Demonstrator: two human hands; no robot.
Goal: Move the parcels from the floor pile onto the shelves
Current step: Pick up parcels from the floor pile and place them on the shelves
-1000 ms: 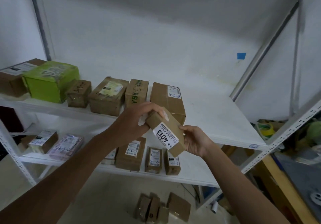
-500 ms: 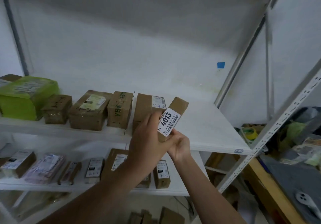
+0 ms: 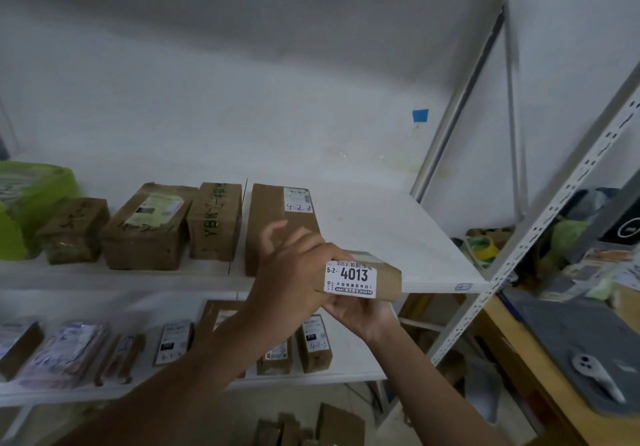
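- Nearest the camera, a few brown boxes of the floor pile (image 3: pixel 337 423) are lying at the bottom edge, below the lower shelf (image 3: pixel 353 359).
- Both forearms are reaching up and forward from the bottom of the view, meeting in front of the shelving.
- The left hand (image 3: pixel 291 274) is wrapping over the left end of a small brown parcel (image 3: pixel 386 274), its fingers curling across the top and grasping it.
- The right hand (image 3: pixel 356 310) is cupping the same parcel from underneath, fingers curled round its lower edge and supporting it.
- The parcel is lying flat at the front edge of the upper shelf (image 3: pixel 388 234), with its white label (image 3: pixel 350 278) reading "5-2- 4013" facing the camera; whether it is touching the board cannot be told.
- On the lower shelf, a row of small labelled boxes and plastic-wrapped packets is sitting behind the arms.
- On the upper shelf, a tall brown box (image 3: pixel 270 217) is standing just left of the held parcel, partly hidden by the left hand.
- Further left, a box marked "YBK" (image 3: pixel 214 224), two more brown boxes and a green parcel (image 3: pixel 34 196) are lining up along that shelf.
- Farthest back, a scrap of blue tape (image 3: pixel 420 115) is sticking to the white wall (image 3: pixel 242 99).
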